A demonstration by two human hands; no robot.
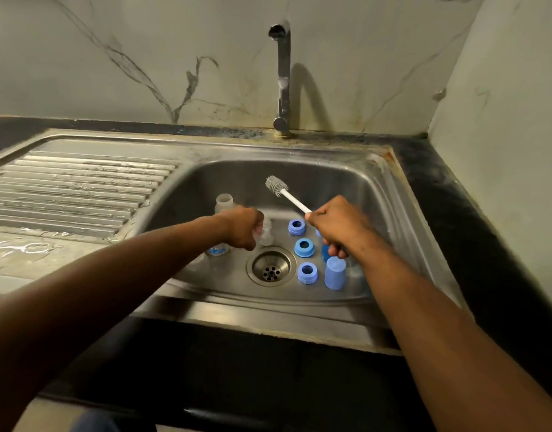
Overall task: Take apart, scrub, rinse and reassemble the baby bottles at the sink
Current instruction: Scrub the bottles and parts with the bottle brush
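1. On the far left, we see the ribbed draining board (81, 188) of the steel sink (390, 188), wet and shining, set into the dark tabletop (449, 213).
2. Inside the basin, toward its left side, a clear baby bottle (224, 203) stands upright with its mouth bare; a second clear bottle with blue print (218, 251) lies just below our left wrist, mostly hidden.
3. Our left hand (242, 229) reaches into the basin with fingers curled round a small clear part (266, 233); we cannot tell whether it is a teat or a bottle neck.
4. The drain (271, 265) sits just below that hand, in the middle of the basin floor.
5. Right of the drain, three blue screw rings (304, 247) lie in a loose column, holes facing up.
6. A pale blue cap (334, 273) stands mouth down beside the lowest ring.
7. Our right hand (338, 226) grips the white handle of the bottle brush (277, 187), whose grey bristle head points up and left, in the air above the basin.
8. Behind, the tap (282, 79) rises against the marbled wall.
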